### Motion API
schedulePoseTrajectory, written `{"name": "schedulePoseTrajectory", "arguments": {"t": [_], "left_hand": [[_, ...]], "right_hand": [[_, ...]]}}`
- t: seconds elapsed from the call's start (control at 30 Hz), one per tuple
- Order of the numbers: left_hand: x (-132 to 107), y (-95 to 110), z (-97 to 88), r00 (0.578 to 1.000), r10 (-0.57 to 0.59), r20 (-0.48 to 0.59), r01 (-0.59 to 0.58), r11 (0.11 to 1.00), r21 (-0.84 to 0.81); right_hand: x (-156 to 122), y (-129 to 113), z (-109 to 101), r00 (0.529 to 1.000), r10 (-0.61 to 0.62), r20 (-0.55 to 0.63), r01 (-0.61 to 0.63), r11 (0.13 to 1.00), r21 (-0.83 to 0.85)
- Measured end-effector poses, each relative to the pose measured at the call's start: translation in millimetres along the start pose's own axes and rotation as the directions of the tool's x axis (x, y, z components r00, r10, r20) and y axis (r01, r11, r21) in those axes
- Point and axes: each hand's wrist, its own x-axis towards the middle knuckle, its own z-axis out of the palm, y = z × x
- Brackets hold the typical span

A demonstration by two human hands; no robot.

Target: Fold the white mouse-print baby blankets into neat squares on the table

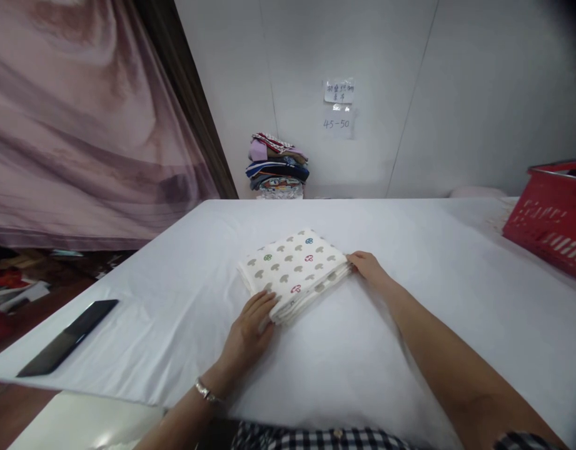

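A folded white cloth (292, 265) printed with grey, red, green and blue mushroom shapes lies at an angle on the white-covered table (334, 369). Its layered edge faces me. My left hand (254, 324) grips the near left corner, fingers on top and thumb by the layered edge. At the right corner, my right hand (366, 265) pinches the cloth between thumb and fingers. The thumb's underside and the cloth's bottom layers are hidden.
A black flat object (69, 337) lies at the table's left edge. To the right stands a red plastic basket (550, 215). Behind the table, a stack of folded fabrics (278, 165) rises against the wall. A pink curtain (81, 125) hangs at the left.
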Motion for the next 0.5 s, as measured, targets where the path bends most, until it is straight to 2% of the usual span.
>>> {"name": "schedulePoseTrajectory", "arguments": {"t": [0.13, 0.23, 0.33, 0.4, 0.5], "left_hand": [[-4, 13, 0.2, 0.999, 0.025, 0.026, -0.026, 1.000, 0.018], [-6, 22, 2.6, 0.997, -0.023, 0.072, 0.021, 1.000, 0.017], [-6, 30, 3.0, 0.992, -0.075, 0.106, 0.077, 0.997, -0.017], [-6, 35, 1.1, 0.992, -0.070, 0.109, 0.077, 0.995, -0.062], [-7, 37, -2.9, 0.996, -0.086, 0.036, 0.091, 0.983, -0.158]], "right_hand": [[-7, -7, -1, 0.998, -0.059, 0.028, 0.063, 0.986, -0.155], [-6, -5, 2, 0.993, -0.115, 0.021, 0.116, 0.949, -0.293], [3, 4, 5, 0.990, -0.137, -0.015, 0.127, 0.952, -0.279], [9, 8, 5, 0.988, -0.148, -0.037, 0.132, 0.951, -0.278], [11, 12, 4, 0.978, -0.188, -0.087, 0.159, 0.949, -0.272]]}}
